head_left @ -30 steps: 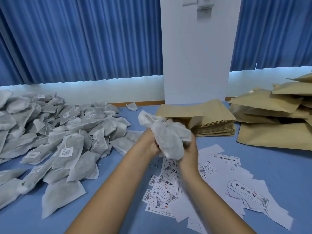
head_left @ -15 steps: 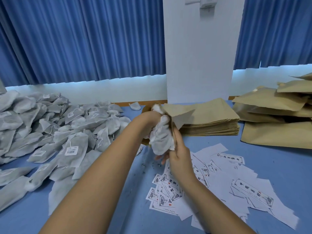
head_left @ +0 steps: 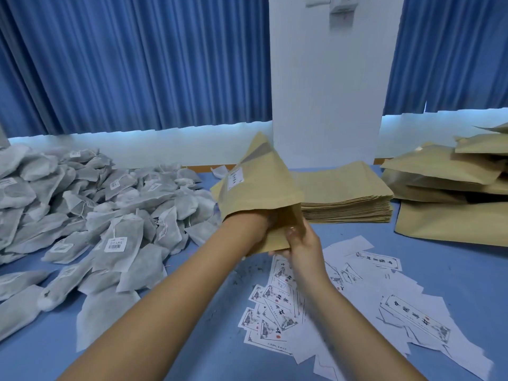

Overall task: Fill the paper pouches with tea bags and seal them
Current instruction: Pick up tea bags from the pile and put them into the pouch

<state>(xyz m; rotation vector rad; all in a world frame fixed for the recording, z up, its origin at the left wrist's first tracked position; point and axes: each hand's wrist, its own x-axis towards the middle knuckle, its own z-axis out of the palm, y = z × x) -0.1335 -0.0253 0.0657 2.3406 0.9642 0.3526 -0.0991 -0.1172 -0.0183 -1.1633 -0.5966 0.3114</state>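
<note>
- Your left hand is pushed into the open mouth of the paper pouch as far as the wrist. The brown paper covers the fingers, so it cannot be told whether they are spread or closed on something inside.
- Your right hand grips the near lip of the pouch mouth. Its fingers are curled under the paper and its thumb lies on top of the edge.
- Your two hands meet at the mouth, with the left wrist just beside the right thumb.
- You hold the pouch clear of the blue table and tilted. Its mouth faces you and slopes down, and its closed end points up and away in front of the white pillar.
- A small white label sits on the pouch's left face.
- Just behind the pouch, to the right, a stack of flat pouches lies on the table.
- Farther right is a pile of bulkier brown pouches.
- To your left a heap of grey-white tea bags spreads across the table, some with barcode tags.
- Printed paper slips lie scattered under and beside your right forearm.
- Dark crumbs speckle the table between your arms.
</note>
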